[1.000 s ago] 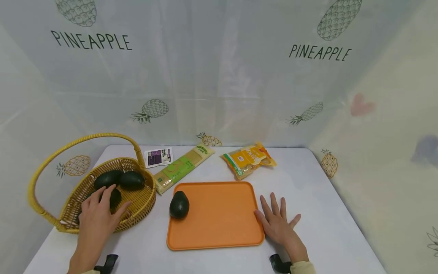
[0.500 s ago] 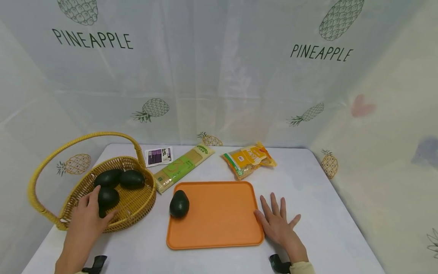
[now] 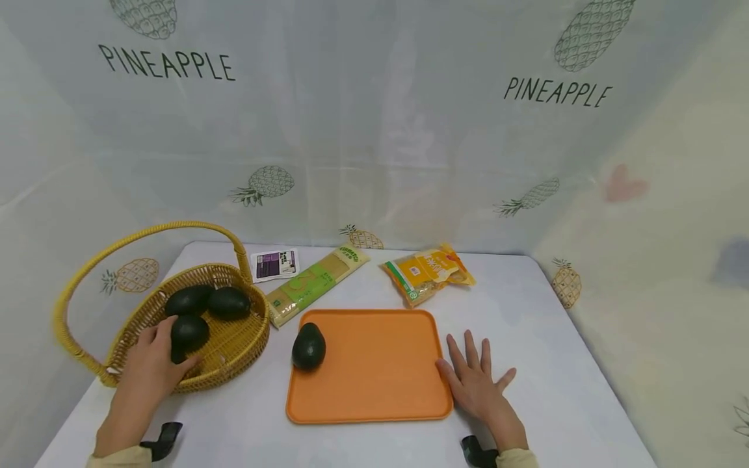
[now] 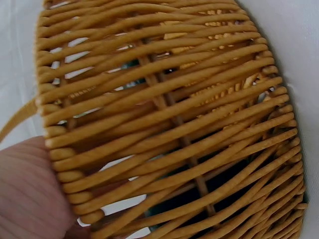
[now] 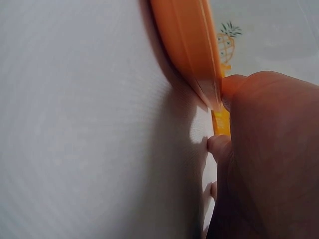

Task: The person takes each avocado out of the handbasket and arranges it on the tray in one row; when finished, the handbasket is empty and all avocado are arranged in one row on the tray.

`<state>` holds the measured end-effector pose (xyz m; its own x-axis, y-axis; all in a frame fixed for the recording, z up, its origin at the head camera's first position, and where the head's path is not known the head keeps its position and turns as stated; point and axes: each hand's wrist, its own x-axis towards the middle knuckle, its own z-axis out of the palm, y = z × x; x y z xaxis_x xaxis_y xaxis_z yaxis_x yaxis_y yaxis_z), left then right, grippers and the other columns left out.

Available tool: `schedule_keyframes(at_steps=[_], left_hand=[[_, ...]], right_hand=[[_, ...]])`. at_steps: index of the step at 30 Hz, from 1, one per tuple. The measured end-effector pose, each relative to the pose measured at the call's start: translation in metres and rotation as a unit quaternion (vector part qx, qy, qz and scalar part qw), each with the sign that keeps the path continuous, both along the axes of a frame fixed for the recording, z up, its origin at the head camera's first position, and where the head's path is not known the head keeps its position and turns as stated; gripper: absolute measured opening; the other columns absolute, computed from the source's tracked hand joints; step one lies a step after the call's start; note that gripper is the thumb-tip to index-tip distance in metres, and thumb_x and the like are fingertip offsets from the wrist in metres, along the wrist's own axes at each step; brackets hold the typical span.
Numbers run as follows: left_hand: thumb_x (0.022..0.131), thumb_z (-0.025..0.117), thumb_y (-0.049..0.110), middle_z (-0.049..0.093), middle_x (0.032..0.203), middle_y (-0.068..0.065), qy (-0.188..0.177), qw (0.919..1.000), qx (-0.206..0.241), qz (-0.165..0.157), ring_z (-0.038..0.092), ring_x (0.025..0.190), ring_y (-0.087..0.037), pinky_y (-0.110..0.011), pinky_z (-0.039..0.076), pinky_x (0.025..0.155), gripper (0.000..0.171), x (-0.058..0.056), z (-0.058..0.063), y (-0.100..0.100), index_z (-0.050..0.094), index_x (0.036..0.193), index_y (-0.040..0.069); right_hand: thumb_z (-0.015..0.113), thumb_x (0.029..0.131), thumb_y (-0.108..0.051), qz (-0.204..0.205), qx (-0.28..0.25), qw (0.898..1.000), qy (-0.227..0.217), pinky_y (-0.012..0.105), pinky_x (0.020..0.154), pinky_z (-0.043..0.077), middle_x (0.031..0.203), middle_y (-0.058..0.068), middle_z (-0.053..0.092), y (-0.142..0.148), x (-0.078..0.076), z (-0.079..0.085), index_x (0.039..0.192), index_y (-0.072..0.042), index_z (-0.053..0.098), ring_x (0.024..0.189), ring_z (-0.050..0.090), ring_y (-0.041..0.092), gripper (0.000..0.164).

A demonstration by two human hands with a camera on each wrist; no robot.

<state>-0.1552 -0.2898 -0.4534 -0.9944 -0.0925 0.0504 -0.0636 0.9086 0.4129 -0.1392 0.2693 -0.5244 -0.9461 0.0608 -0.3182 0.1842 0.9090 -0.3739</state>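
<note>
A yellow wicker basket (image 3: 236, 361) with a tall handle stands at the left, holding several dark green avocados. My left hand (image 3: 146, 367) reaches over its near rim and grips an avocado (image 3: 189, 333), thumb on the near side and fingers on the far side; the palm side is hidden. In the left wrist view, the basket's woven wall (image 4: 169, 109) covers most of the hand's work. One avocado (image 3: 308, 347) rests at the left of an orange tray (image 3: 374, 370). My right hand (image 3: 476, 387) lies with fingers spread beside the tray, touching its right edge.
Behind the tray lie a green-labelled packet of noodles (image 3: 318, 283) and an orange bag of grain (image 3: 428, 274). A small purple and white sachet (image 3: 275, 265) is near the basket. A pineapple-print curtain (image 3: 374, 130) hangs behind the white table (image 3: 526, 325).
My left hand has shifted left inside the basket, and its spread fingers have drawn in around an avocado. The head view has moved slightly. My right hand has stayed still.
</note>
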Motion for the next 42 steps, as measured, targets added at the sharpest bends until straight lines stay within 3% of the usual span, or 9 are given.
schedule_keyframes(at_steps=[3,13,18,25,30,35,42], left_hand=[[0.085,0.089,0.014,0.038,0.138,-0.055,0.005,1.0,0.004,-0.003,0.042,0.119,-0.076,-0.083,0.041,0.096,0.093,-0.005,-0.002,0.001,0.032,0.151,-0.018],[0.084,0.09,0.014,0.029,0.143,-0.058,-0.053,0.9985,0.007,-0.009,0.04,0.12,-0.079,-0.083,0.044,0.095,0.104,-0.009,0.003,-0.012,0.021,0.156,-0.019],[0.083,0.091,0.015,0.024,0.146,-0.059,-0.07,0.9972,0.014,-0.023,0.039,0.123,-0.077,-0.083,0.045,0.097,0.119,-0.011,0.005,-0.019,0.009,0.162,-0.017],[0.077,0.097,0.035,0.02,0.151,-0.059,-0.114,0.9929,0.022,-0.028,0.032,0.13,-0.077,-0.085,0.041,0.101,0.143,-0.01,0.006,-0.026,-0.005,0.165,-0.011],[0.078,0.095,0.045,0.026,0.151,-0.058,-0.147,0.9887,0.021,-0.02,0.034,0.133,-0.076,-0.083,0.04,0.105,0.141,-0.008,0.004,-0.028,-0.001,0.161,-0.017],[0.078,0.096,0.042,0.033,0.148,-0.056,-0.137,0.99,0.02,-0.024,0.041,0.13,-0.074,-0.081,0.044,0.103,0.134,-0.009,0.003,-0.025,0.008,0.158,-0.019],[0.077,0.096,0.041,0.029,0.15,-0.055,-0.118,0.9925,0.024,-0.017,0.035,0.134,-0.073,-0.083,0.039,0.108,0.136,-0.013,0.003,-0.018,0.007,0.161,-0.017]], right_hand=[[0.029,0.107,-0.075,-0.004,0.006,1.0,-0.003,0.077,0.094,-0.046,0.181,0.017,-0.013,0.001,0.001,0.001,0.173,-0.024,0.013,0.161,-0.024,0.054,0.085],[0.029,0.107,-0.074,-0.002,0.004,1.0,0.003,0.082,0.097,-0.041,0.18,0.019,-0.011,-0.004,0.0,0.003,0.173,-0.023,0.016,0.161,-0.024,0.055,0.085],[0.029,0.107,-0.074,-0.003,0.006,1.0,0.003,0.082,0.097,-0.041,0.18,0.019,-0.012,-0.006,-0.001,0.002,0.173,-0.023,0.016,0.161,-0.024,0.055,0.085],[0.031,0.107,-0.073,-0.001,0.003,1.0,0.001,0.082,0.097,-0.041,0.18,0.019,-0.012,-0.01,-0.002,0.001,0.173,-0.022,0.016,0.161,-0.023,0.056,0.084],[0.031,0.107,-0.073,0.004,0.005,1.0,0.0,0.082,0.097,-0.041,0.18,0.019,-0.012,-0.012,-0.003,0.001,0.173,-0.022,0.016,0.161,-0.023,0.055,0.085],[0.03,0.106,-0.075,0.003,0.009,1.0,-0.003,0.081,0.096,-0.042,0.18,0.019,-0.012,-0.008,-0.003,0.0,0.173,-0.023,0.014,0.161,-0.024,0.055,0.086],[0.029,0.105,-0.078,-0.003,0.007,1.0,-0.012,0.076,0.094,-0.046,0.18,0.019,-0.015,-0.003,-0.002,0.001,0.173,-0.022,0.011,0.161,-0.026,0.054,0.089]])
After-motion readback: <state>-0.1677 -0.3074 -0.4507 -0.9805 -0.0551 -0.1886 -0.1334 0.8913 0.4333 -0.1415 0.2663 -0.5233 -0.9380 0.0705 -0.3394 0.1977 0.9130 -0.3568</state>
